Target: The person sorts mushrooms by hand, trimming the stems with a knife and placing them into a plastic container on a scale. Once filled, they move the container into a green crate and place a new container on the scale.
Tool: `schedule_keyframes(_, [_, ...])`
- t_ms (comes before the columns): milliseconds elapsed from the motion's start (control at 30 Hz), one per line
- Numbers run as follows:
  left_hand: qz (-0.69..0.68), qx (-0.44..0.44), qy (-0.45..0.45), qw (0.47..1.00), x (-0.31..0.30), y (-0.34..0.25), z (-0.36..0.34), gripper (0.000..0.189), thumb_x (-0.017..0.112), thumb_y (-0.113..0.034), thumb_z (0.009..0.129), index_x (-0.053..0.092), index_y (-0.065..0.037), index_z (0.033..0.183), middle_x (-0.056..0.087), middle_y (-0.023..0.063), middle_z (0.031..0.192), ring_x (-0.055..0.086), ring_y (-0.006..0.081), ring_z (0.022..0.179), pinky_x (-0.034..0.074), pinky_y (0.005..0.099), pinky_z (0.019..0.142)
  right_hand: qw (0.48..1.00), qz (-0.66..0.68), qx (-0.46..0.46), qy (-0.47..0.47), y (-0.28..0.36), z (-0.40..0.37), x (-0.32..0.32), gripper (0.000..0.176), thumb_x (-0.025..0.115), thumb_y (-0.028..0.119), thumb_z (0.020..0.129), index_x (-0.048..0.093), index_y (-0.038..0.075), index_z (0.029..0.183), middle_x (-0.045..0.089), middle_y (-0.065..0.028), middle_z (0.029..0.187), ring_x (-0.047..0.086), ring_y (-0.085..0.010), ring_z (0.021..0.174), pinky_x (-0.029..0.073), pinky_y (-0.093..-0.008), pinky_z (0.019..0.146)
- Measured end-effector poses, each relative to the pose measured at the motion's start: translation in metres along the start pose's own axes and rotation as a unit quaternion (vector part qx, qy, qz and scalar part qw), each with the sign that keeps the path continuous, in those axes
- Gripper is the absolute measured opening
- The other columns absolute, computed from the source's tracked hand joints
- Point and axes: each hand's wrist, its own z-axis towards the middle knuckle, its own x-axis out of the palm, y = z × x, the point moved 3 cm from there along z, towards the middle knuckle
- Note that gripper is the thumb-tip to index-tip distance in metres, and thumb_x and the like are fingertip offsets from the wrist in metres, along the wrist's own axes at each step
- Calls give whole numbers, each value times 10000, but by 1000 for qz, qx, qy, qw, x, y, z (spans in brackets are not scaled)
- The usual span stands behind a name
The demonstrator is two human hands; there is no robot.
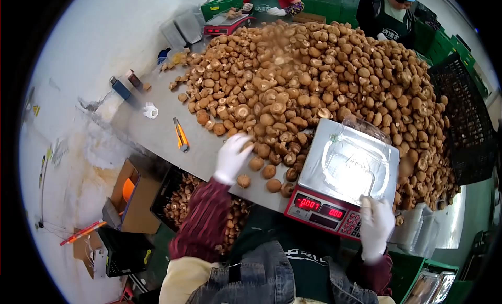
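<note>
My left hand [232, 158], in a white glove, reaches to the near edge of a large heap of brown mushrooms [272, 97]. Its fingers are extended beside the mushrooms, with nothing visible in them. My right hand [376, 223], also gloved, is at the right front corner of a digital scale [327, 212]. Its fingers are closed at the rim of a clear plastic tray [348, 165] over the metal pan; glare blurs the tray's outline. Red digits on the scale read -0.007 and 0.00. Several loose mushrooms [269, 171] lie between my left hand and the scale.
An orange utility knife [181, 135] and crumpled white item [150, 110] lie left on the metal table. Black crates stand right [465, 115] and below the left edge [170, 199]. Stacked clear trays [417, 232] sit right. Two people [269, 3] [389, 16] stand across the heap.
</note>
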Motion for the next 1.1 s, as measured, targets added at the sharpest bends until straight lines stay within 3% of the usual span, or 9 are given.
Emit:
schedule_keyframes(200, [33,-26,132,990,74,5,62,359,709,-251,752,583,-19,995,530,121,959,548,286,909,453,354,774,979,-15,-64,191,69,-11,67,252,679,244,813,542,85,673,464,-68,596,532,-240,565,442,-351,502])
schedule_keyframes(267, [-74,-16,125,989,60,20,62,351,729,-226,741,585,26,938,537,134,956,564,294,880,461,349,767,976,-8,-75,204,74,-15,88,275,673,250,816,524,82,657,461,-72,592,532,-242,568,443,-350,502])
schedule_keyframes(433, [-316,-179,78,928,-32,67,8,276,703,-90,793,589,21,1019,611,16,925,552,69,861,454,218,753,971,28,-70,226,78,-18,145,249,659,226,816,535,55,684,485,-108,659,540,-278,627,451,-389,549])
schedule_keyframes(700, [-315,-322,109,886,-99,112,-128,189,688,-34,782,585,2,937,622,10,916,557,47,844,459,207,740,951,-15,-143,275,98,-3,229,264,599,263,853,494,59,723,502,-110,670,560,-275,610,457,-354,527])
schedule_keyframes(867, [92,-238,316,914,-140,130,-169,496,718,-305,759,605,-11,1143,626,182,1090,592,325,1025,482,398,850,935,55,-164,311,116,-15,263,633,667,426,764,508,-94,1086,546,-144,735,574,-292,673,453,-375,572])
schedule_keyframes(900, [166,-232,220,933,-138,127,-160,501,709,-311,759,604,-20,1153,615,178,1117,596,306,1037,480,369,863,931,26,-146,335,125,-20,276,639,665,436,759,514,-98,1077,553,-148,742,573,-292,679,454,-371,578])
schedule_keyframes(967, [182,-228,235,927,-133,131,-158,455,696,-228,770,596,-24,1164,613,169,1116,601,302,1021,480,354,867,933,27,-144,330,124,-20,278,539,653,388,789,525,-74,1037,550,-151,723,579,-299,665,457,-392,571])
schedule_keyframes(1033, [-62,-186,79,977,-95,77,-80,421,680,-140,771,589,-19,1164,617,156,1091,601,304,998,478,357,873,932,51,-115,341,116,-31,295,460,643,349,805,532,-52,1000,550,-150,710,581,-301,644,464,-400,570])
schedule_keyframes(1100, [-70,-165,81,980,-84,91,-81,412,672,-91,773,585,-30,1171,604,137,1121,577,292,1041,458,362,901,930,75,-84,350,116,-26,289,382,633,311,820,540,-30,964,549,-150,697,582,-304,623,470,-409,568])
